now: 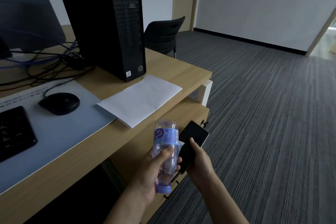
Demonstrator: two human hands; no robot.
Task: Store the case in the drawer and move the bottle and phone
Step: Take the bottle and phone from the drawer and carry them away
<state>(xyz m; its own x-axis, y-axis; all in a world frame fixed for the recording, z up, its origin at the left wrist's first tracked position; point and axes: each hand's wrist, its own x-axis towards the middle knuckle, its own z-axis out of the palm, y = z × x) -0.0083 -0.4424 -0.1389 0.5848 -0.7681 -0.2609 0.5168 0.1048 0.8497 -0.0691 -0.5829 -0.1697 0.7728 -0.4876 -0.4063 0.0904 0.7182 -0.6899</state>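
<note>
My left grip [154, 171] holds a bottle [165, 152], cap toward me; my right grip [199, 164] holds a phone [193, 140], apparently above the drawers [158, 143].

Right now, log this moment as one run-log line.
left hand: holds bottle, cap toward person | right hand: holds phone, screen dark | both: over drawer unit beside desk

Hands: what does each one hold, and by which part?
Left hand holds the bottle around its lower-middle body; right hand holds the phone by its near end.
</note>
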